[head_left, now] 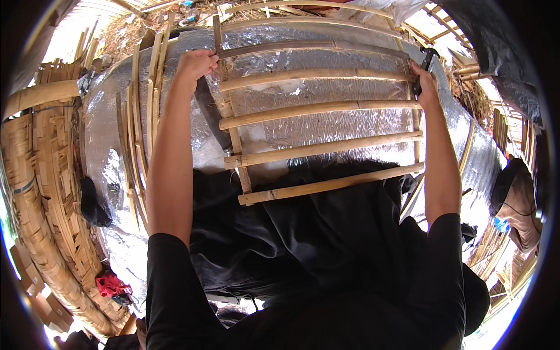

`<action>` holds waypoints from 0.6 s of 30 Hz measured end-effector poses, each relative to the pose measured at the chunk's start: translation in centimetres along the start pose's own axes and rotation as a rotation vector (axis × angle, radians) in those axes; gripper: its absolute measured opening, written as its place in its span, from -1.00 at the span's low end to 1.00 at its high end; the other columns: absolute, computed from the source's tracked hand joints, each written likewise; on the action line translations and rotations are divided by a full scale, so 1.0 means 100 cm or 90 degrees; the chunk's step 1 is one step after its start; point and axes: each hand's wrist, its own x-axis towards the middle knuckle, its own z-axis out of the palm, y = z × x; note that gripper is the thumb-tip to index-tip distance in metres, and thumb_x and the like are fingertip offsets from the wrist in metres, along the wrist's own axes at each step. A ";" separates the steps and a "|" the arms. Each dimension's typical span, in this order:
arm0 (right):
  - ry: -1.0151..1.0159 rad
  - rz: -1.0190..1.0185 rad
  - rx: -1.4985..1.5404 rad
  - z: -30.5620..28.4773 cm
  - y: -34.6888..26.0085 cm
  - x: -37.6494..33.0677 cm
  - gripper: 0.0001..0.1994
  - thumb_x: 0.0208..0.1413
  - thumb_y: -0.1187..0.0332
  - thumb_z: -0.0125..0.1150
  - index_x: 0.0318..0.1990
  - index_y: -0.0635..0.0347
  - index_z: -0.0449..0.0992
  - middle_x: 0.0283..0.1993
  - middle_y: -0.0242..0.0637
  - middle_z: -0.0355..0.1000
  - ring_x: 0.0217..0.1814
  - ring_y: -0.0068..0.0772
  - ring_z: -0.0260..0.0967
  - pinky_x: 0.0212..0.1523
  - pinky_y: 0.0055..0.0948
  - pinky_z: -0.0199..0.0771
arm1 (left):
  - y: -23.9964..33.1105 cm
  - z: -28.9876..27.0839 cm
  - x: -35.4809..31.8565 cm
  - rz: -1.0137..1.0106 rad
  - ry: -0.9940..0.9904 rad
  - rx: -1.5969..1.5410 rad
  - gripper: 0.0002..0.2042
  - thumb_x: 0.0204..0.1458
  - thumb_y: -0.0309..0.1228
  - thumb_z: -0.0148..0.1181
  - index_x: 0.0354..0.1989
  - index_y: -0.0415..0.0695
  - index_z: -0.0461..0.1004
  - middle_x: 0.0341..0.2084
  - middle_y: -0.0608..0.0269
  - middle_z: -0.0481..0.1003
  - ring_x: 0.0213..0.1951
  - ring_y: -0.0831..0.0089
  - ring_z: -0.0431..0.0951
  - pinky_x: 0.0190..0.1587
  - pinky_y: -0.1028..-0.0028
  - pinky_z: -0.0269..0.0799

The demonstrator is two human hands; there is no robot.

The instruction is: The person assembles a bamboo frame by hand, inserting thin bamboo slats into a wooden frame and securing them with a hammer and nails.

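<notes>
A ladder-like bamboo frame (326,112), with several slats across two side rails, lies over my lap and the silvery sheet. My left hand (198,64) is closed at the frame's left side, by the end of a darker slat (303,46). At the right side, my right hand (427,86) is closed around a black hammer (430,56), its head pointing up and away. That hand also rests close against the right rail; whether it grips the rail too, I cannot tell. The fingertips of both hands are partly hidden.
A silvery foil sheet (111,157) covers the ground, with loose bamboo strips (154,76) lying on it at the left. Woven bamboo rolls (41,192) stand farther left, near a red cloth item (112,284). A brown and black bag (516,201) sits at the right.
</notes>
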 end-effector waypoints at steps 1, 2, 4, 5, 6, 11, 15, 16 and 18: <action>0.006 -0.002 -0.005 -0.001 -0.001 0.001 -0.60 0.13 0.23 0.44 0.04 0.30 0.62 0.04 -0.20 0.54 -0.01 -0.34 0.46 -0.03 -0.36 0.48 | 0.002 0.003 -0.001 -0.003 0.004 0.000 -0.71 0.14 -0.43 0.34 0.01 -0.27 0.62 -0.24 0.19 0.67 -0.26 0.49 0.67 -0.19 0.52 0.57; 0.004 -0.004 -0.003 -0.002 -0.001 0.002 -0.60 0.13 0.23 0.44 0.04 0.31 0.62 0.03 -0.21 0.54 -0.01 -0.35 0.47 -0.03 -0.36 0.48 | 0.004 0.004 -0.002 -0.006 0.007 0.000 -0.70 0.13 -0.43 0.34 0.01 -0.28 0.62 -0.24 0.18 0.67 -0.26 0.48 0.67 -0.19 0.51 0.56; -0.002 -0.008 0.001 -0.002 0.000 0.001 -0.60 0.12 0.23 0.44 0.03 0.31 0.62 0.01 -0.22 0.55 -0.02 -0.35 0.47 -0.04 -0.36 0.48 | 0.004 0.003 -0.006 0.014 0.017 0.010 -0.68 0.13 -0.43 0.34 0.02 -0.30 0.61 -0.26 0.18 0.67 -0.27 0.47 0.67 -0.19 0.50 0.56; -0.006 -0.010 0.005 -0.001 0.000 0.001 -0.60 0.12 0.23 0.44 0.03 0.31 0.62 0.00 -0.22 0.55 -0.03 -0.36 0.47 -0.04 -0.36 0.48 | 0.001 0.002 -0.008 0.022 0.024 0.016 -0.67 0.13 -0.42 0.33 0.03 -0.32 0.61 -0.27 0.17 0.67 -0.27 0.46 0.67 -0.18 0.49 0.55; -0.010 -0.012 0.010 0.001 0.001 0.001 -0.60 0.12 0.23 0.45 0.03 0.31 0.62 0.00 -0.23 0.55 -0.03 -0.37 0.47 -0.04 -0.36 0.48 | -0.001 0.000 -0.011 0.030 0.035 0.028 -0.67 0.13 -0.41 0.32 0.04 -0.32 0.60 -0.26 0.17 0.66 -0.28 0.46 0.66 -0.18 0.48 0.55; -0.009 0.032 -0.010 -0.013 -0.005 0.006 -0.64 0.13 0.27 0.44 0.02 0.26 0.62 -0.02 -0.22 0.56 -0.05 -0.40 0.48 -0.08 -0.39 0.48 | 0.006 0.001 -0.059 0.082 0.081 -0.095 -0.58 0.19 -0.36 0.26 0.18 -0.31 0.51 -0.15 0.13 0.63 -0.18 0.44 0.63 -0.10 0.45 0.54; -0.093 0.013 -0.013 -0.027 -0.025 -0.003 -0.67 0.24 0.29 0.31 0.06 0.32 0.57 0.13 -0.15 0.55 0.10 -0.32 0.50 0.02 -0.36 0.50 | -0.020 -0.005 -0.119 0.105 0.182 -0.060 -0.58 0.10 -0.35 0.37 0.13 -0.24 0.57 -0.12 0.21 0.65 -0.19 0.56 0.59 -0.15 0.51 0.48; -0.095 -0.012 -0.031 -0.035 -0.028 0.001 -0.65 0.25 0.29 0.29 0.08 0.32 0.55 0.16 -0.15 0.54 0.14 -0.31 0.48 0.07 -0.36 0.49 | -0.038 -0.010 -0.129 0.116 0.202 -0.035 -0.57 0.10 -0.35 0.37 0.13 -0.24 0.57 -0.14 0.24 0.64 -0.23 0.57 0.58 -0.18 0.53 0.46; -0.107 -0.054 -0.063 -0.044 -0.027 0.006 -0.63 0.27 0.28 0.26 0.13 0.32 0.52 0.23 -0.16 0.51 0.23 -0.28 0.46 0.16 -0.35 0.47 | -0.072 -0.011 -0.154 0.119 0.212 -0.043 -0.59 0.11 -0.35 0.37 0.12 -0.25 0.57 -0.19 0.27 0.63 -0.26 0.59 0.56 -0.22 0.55 0.44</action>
